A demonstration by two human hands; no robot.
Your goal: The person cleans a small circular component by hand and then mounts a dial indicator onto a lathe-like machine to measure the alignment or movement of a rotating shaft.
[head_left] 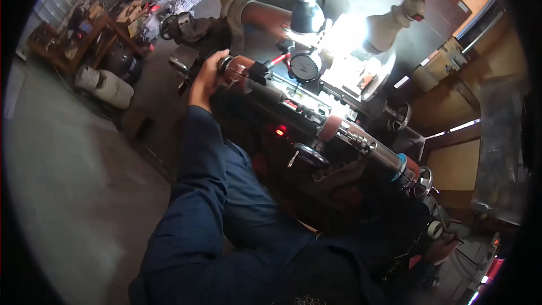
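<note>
My left hand (208, 79) reaches out in a dark blue sleeve, its fingers curved over the rim of a round reddish-brown machine head (240, 69). From this head a metal shaft with several stepped lobes (305, 108) runs down to the right across a grinding machine. A dial gauge (305, 66) with a red-and-black holder (278, 60) stands over the shaft's left part. My right hand (440, 250) is at the dim lower right, beside the machine's far right end. Its fingers are too dark and blurred to read, and so is anything in them.
Handwheels (309, 156) (424, 182) stick out from the machine's front and right end. A bright work lamp (307, 14) hangs over it. Gas cylinders (110, 87) and a cluttered wooden shelf (93, 42) stand at the left. Wooden panels (451, 166) close off the right side.
</note>
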